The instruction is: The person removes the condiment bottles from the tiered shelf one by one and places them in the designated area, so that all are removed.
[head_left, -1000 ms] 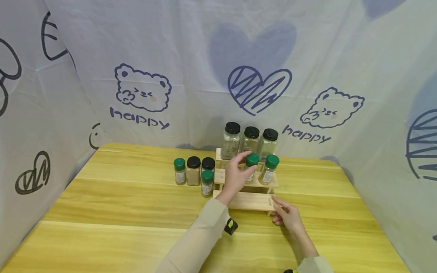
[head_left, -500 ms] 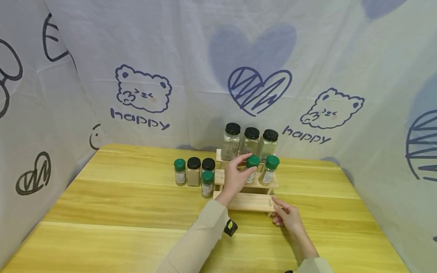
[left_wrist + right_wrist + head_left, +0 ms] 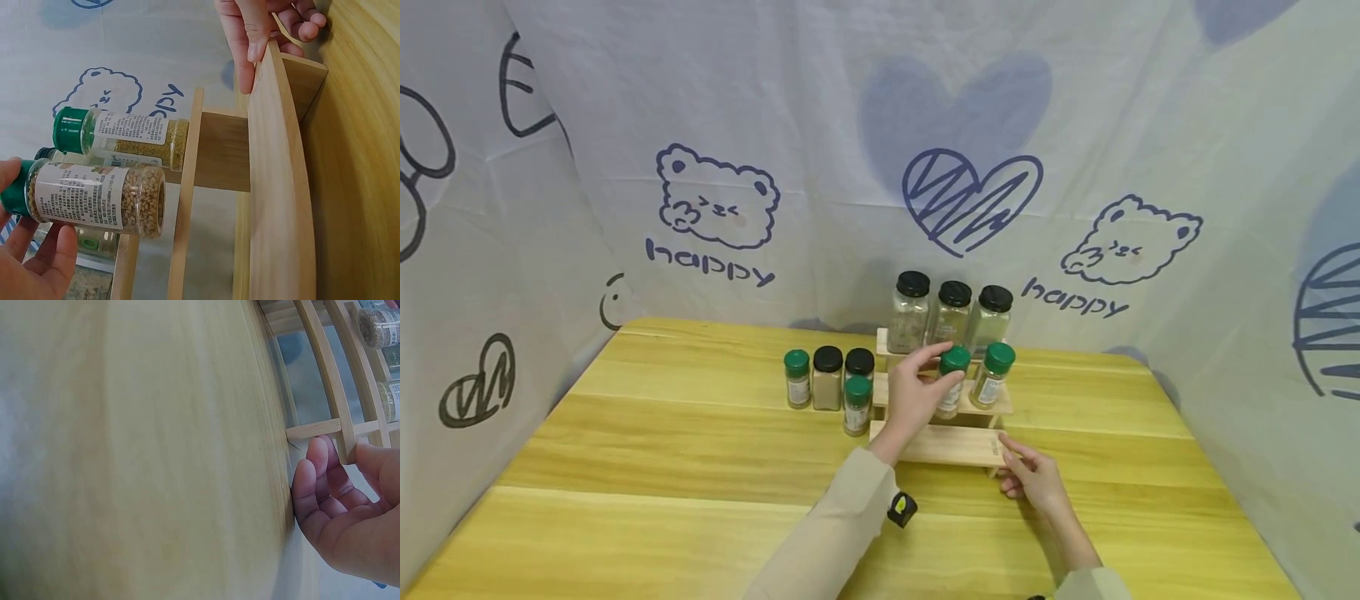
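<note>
My left hand (image 3: 913,404) pinches a green-capped spice jar (image 3: 94,194) of pale seeds by its cap. In the left wrist view the jar's base is apart from the middle shelf (image 3: 185,206) of a wooden tiered rack. Beside it, another green-capped jar (image 3: 991,375) with yellowish powder stands at that shelf's right end. The right hand (image 3: 1037,483) holds the right end of the lowest step (image 3: 951,444), thumb and fingers at its edge. In the right wrist view its fingers (image 3: 304,481) curl below the board. On the top tier stand three black-capped jars (image 3: 910,321).
Left of the rack, two green-capped jars (image 3: 797,387) and two black-capped jars (image 3: 827,387) stand grouped on the wooden table (image 3: 662,467). A printed cloth (image 3: 835,150) hangs right behind the table and at both sides.
My left hand has drawn the seed jar slightly toward me, so its base now shows in front of the middle shelf. The right hand stays at the lowest step.
</note>
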Demonstrator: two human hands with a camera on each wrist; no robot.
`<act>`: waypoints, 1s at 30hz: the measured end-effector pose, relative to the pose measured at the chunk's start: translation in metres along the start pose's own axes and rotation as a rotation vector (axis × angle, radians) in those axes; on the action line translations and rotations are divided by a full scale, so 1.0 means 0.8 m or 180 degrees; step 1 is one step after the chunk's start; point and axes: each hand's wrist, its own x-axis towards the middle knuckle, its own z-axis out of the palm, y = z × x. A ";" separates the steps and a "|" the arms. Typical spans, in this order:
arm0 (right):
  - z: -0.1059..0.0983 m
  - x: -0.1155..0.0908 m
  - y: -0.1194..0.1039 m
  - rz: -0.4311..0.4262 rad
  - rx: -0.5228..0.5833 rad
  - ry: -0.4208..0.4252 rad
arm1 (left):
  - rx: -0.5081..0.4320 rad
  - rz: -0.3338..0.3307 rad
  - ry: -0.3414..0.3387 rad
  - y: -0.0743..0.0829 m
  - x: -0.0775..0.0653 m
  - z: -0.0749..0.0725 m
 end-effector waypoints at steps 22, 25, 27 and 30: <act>-0.006 0.002 -0.005 -0.0048 -0.0173 -0.0128 | -0.0048 -0.0070 -0.0065 0.034 -0.036 -0.038; -0.009 0.004 -0.006 -0.0076 -0.0229 -0.0174 | -0.0066 -0.0091 -0.0081 0.033 -0.037 -0.044; -0.010 0.005 -0.007 -0.0076 -0.0250 -0.0186 | -0.0090 -0.0103 -0.0105 0.031 -0.038 -0.048; -0.012 0.006 -0.008 -0.0090 -0.0291 -0.0218 | -0.0113 -0.0143 -0.0123 0.028 -0.039 -0.053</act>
